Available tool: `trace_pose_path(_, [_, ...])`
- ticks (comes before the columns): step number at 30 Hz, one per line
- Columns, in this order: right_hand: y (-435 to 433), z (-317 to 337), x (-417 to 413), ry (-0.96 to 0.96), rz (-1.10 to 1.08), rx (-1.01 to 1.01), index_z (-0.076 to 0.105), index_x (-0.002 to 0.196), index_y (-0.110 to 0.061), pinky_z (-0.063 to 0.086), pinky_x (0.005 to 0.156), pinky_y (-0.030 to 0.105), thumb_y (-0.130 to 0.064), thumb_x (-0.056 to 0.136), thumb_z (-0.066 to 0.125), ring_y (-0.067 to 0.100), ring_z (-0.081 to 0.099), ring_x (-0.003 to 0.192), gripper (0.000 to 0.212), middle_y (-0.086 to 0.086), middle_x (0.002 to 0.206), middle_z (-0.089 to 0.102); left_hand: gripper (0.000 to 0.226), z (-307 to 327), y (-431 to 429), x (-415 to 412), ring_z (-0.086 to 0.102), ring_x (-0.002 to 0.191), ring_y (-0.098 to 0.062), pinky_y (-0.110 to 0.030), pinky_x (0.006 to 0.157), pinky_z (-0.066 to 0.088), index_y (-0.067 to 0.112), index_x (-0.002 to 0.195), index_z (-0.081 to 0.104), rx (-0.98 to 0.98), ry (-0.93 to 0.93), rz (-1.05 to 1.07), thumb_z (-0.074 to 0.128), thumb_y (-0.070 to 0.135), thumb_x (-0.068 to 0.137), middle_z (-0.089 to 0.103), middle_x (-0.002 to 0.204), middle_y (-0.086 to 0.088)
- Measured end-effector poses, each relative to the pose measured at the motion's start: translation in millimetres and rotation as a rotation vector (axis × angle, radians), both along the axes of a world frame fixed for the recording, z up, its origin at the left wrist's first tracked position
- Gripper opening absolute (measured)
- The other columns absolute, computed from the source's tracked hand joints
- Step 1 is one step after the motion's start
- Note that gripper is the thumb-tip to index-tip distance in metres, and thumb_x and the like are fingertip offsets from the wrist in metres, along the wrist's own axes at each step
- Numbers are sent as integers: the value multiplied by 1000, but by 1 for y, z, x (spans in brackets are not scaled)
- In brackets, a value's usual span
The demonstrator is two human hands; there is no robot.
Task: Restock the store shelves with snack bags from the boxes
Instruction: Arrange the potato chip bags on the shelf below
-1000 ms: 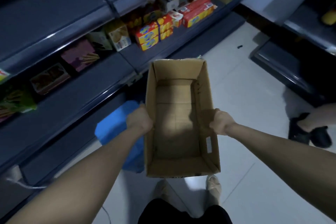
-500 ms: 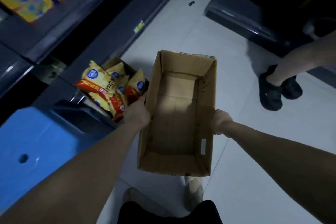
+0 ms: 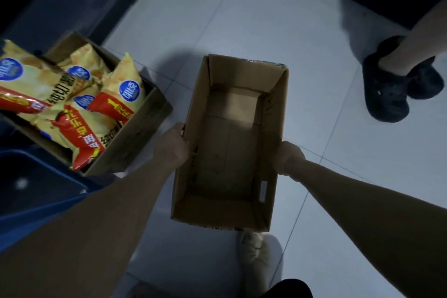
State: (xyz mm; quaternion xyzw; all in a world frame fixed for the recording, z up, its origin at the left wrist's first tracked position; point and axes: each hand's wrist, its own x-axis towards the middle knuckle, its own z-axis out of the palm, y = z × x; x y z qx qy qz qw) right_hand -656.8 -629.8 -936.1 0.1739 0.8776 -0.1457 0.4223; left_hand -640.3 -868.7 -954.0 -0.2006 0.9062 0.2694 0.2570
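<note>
grips on both walls: our left hand [image 3: 173, 145] curls over the left wall of the empty cardboard box [image 3: 273, 116], our right hand [image 3: 287, 158] clasps the right wall, over the floor [image 3: 242, 19]. left of it, snack bags [image 3: 72, 104] fill a second box [image 3: 140, 133] beside a blue bin [image 3: 36, 201].

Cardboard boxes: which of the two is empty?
The box in the middle, gripped by the left hand and right hand; the other box on its left holds yellow snack bags.

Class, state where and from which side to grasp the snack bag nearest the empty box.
Probably pinch the snack bag by its sealed top edge, coming from above: that edge juts over the full box rim, while neighbours wedge its body.
</note>
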Motion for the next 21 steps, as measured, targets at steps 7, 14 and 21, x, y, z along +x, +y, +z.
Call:
trace_pose_path(7, [-18,-9,0,382,-57,264,40,124,0,46,83,39,-7,94,43,35,56,108,31,19,117,55,40,-17,6,-15,55,110,-31,-35,93,47,11,136,47,267,62,182,48,20,97,57,121,-15])
trace_pose_path(14, [-101,26,-23,421,342,-158,44,131,-7,43,103,34,-4,89,54,25,46,121,44,13,130,48,27,25,-50,-4,56,109,-31,-25,82,38,1,118,60,61,313,397,51,10,94,62,118,-20])
trace_pose_path(21, [-210,36,-43,276,386,-461,48,124,1,43,91,34,-17,97,44,32,54,113,32,19,122,57,34,43,-151,22,49,114,-41,-44,92,44,2,124,51,-200,218,701,48,15,93,50,127,-24])
